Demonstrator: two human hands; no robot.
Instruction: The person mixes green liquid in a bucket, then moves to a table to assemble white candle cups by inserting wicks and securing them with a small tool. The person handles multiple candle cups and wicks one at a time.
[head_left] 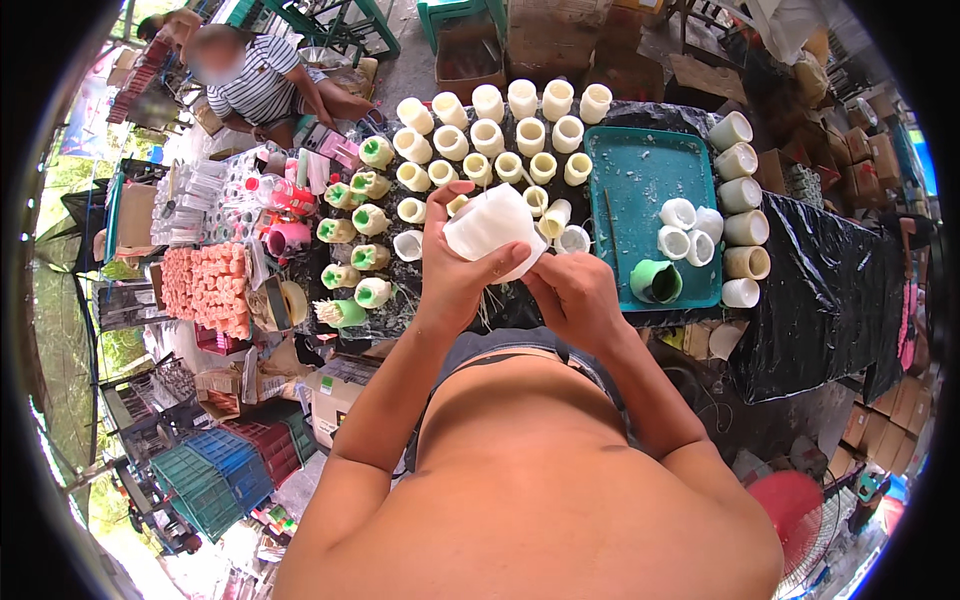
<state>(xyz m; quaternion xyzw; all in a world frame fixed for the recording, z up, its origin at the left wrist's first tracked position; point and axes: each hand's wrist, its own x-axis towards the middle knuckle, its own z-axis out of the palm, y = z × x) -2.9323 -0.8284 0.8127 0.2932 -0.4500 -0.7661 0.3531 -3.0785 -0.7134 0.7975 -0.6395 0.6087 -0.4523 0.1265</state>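
Observation:
My left hand is closed around a white, waxy-looking cylinder, held tilted above the table with the thumb across its lower side. My right hand is at the cylinder's lower right edge, fingers pinched together; what they grip is hidden. Thin pale strands hang below the cylinder. Just beyond my hands stand several rows of cream hollow cylinders. One cream cylinder leans beside a white cup-like piece, close to my right hand.
On the right, a teal tray bears white rings and a green cup. Beyond it runs a column of cream cylinders. Green-and-cream pieces and pink stacks are at left. A person sits at far left.

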